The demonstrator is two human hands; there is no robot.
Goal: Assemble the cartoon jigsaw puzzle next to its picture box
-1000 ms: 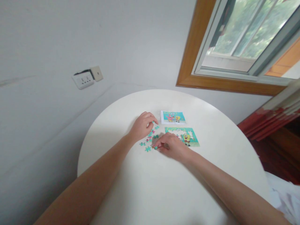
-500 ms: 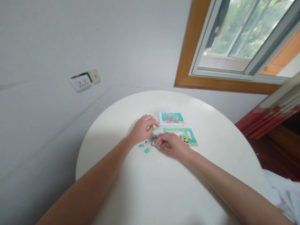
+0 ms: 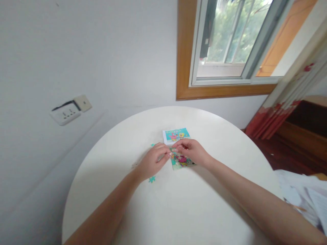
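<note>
I had the left hand (image 3: 155,159) and right hand (image 3: 193,150) close together over the puzzle (image 3: 176,166), which lay on the table (image 3: 201,207); both hands' fingers were narrow, though I couldn't tell whether they pinched anything. A light, level press seemed best to me, since my hands masked much of the puzzle. The card (image 3: 176,134) lay just beyond, a loose piece (image 3: 152,179) near the left wrist.

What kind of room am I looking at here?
Probably a room in a home: a round white table stands by a wood-framed window, with a red-and-cream curtain beside it.
</note>
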